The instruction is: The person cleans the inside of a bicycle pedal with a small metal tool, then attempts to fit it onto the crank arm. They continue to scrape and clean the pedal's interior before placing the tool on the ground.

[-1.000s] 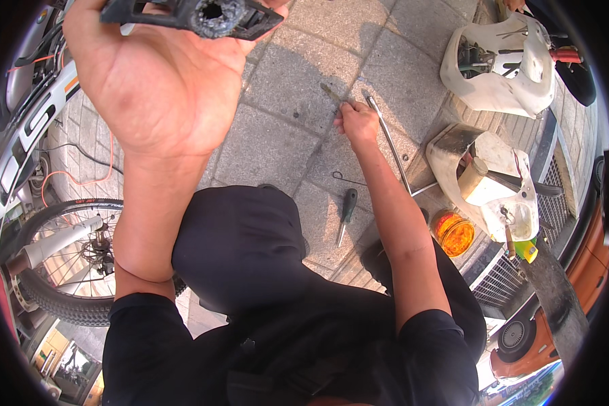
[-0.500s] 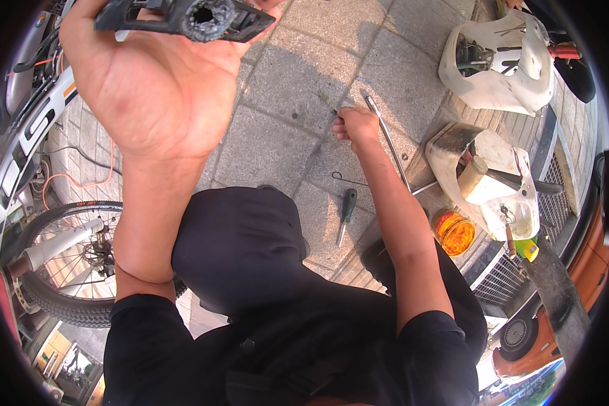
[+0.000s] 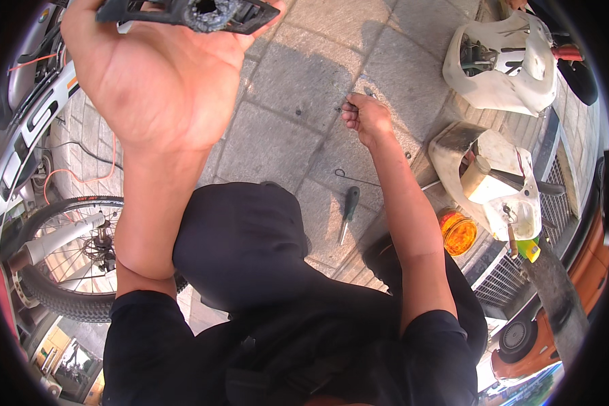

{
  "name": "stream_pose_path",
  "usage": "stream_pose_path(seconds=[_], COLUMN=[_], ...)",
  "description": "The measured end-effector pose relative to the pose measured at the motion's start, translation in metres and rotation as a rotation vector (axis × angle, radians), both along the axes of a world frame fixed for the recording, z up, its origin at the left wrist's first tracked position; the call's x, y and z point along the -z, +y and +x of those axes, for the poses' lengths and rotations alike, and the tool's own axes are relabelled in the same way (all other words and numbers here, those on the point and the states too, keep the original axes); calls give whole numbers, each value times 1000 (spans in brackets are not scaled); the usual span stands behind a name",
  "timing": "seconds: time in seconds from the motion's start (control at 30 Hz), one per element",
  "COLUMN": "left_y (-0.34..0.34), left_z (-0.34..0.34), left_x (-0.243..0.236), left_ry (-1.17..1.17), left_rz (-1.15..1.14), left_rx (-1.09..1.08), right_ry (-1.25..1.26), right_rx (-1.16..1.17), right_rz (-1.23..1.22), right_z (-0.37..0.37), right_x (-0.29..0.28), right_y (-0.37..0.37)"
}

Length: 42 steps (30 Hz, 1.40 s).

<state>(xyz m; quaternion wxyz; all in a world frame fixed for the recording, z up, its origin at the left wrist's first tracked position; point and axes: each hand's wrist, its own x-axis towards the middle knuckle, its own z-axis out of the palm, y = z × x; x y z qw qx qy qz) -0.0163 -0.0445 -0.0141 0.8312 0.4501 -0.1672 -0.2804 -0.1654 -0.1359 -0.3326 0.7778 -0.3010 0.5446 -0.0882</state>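
At the top edge, my left hand (image 3: 176, 88) is raised close, palm up, its fingers mostly hidden. It holds a black bike pedal (image 3: 250, 19) with a greasy grey ring around a round hole. My right hand (image 3: 369, 118) is lower, over the paving, with its fingers curled; whatever they hold is hidden. Just beyond that hand shows a small dark metal end (image 3: 368, 90). Between my right forearm and my knee lie a green-handled screwdriver (image 3: 349, 206) and a thin hooked rod (image 3: 358, 178).
Two cut white plastic containers (image 3: 453, 91) with tools stand at right, near an orange tub of grease (image 3: 457, 233). A metal drain grate (image 3: 497, 276) runs beside them. At left are a bicycle wheel (image 3: 68, 312) and frame (image 3: 35, 132). Small dark bits dot the paving (image 3: 271, 139).
My right hand has shifted slightly right and turned, and the thin piece at its fingertips no longer shows. The long metal rod beside it is now mostly out of sight. The pedal has risen slightly.
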Motion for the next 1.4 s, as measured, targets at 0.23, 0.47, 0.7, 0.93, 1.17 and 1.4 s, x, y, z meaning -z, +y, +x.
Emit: stream_pose_path(seconds=[0.23,0.47,0.7,0.93,1.17,1.4], left_y=[4,6,10,10,10,19], left_z=[4,8,8,6,3,19], left_x=[-1,-4,-7,-10,-15,1], left_ry=[62,58,146,127,141,133], left_rz=[-37,-63,-82,-25,8,-23], left_rx=[146,153,139,129,98,158], right_ry=[35,156,245,453,495,525], right_rx=[-501,-1213,-1121,-1328,-1470,-1485], right_rz=[-573,-1100,-524,-850,-964,-957], right_z=[-1,-37,-94,-103,-79,-85], right_x=[-67,-105,-29,-16,-37,-25], right_y=[-36,-35,-2,12,11,2])
